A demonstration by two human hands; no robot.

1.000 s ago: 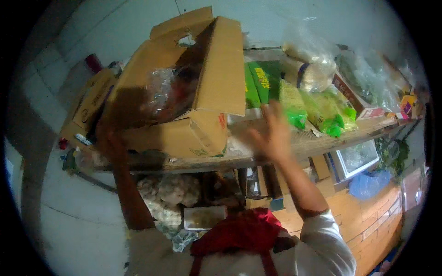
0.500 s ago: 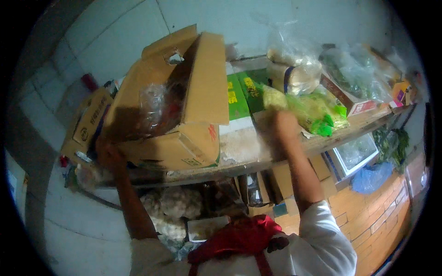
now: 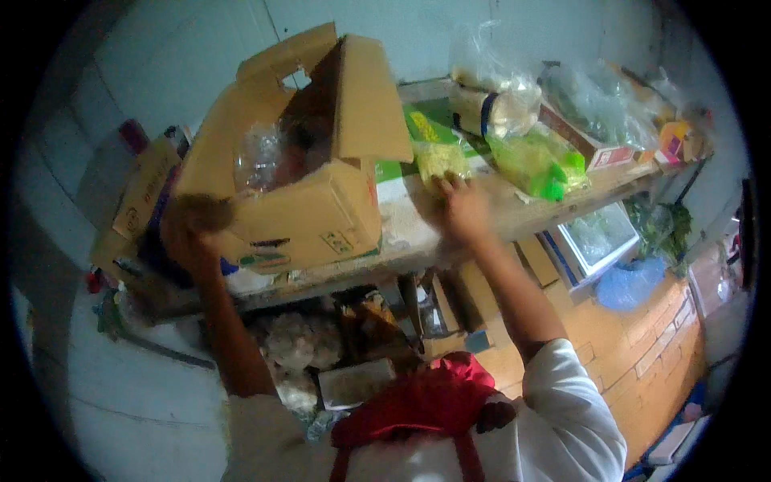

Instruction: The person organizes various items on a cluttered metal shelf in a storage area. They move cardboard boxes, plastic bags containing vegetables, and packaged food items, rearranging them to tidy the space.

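Note:
A large open cardboard box holds crinkled clear plastic and dark contents on the upper wooden shelf. My left hand has its fingers closed on the box's lower left corner, partly in shadow. My right hand reaches to a pale yellow-green bag, fingers bent over its lower end; whether it grips is hard to tell. Beside that bag lies a second green-tipped bag, with a flat green carton under and behind them. A bulky wrapped bundle sits behind the bags.
Narrow cartons stand left of the box; a boxed bag of greens is at the right. Below are pale bulbs, a foam box, leafy greens, a blue bag and more cartons. A tiled wall rises behind.
My right hand has moved onto the pale bag, which now lies further left over the green carton. The box's near side has risen slightly, my left hand staying at its corner.

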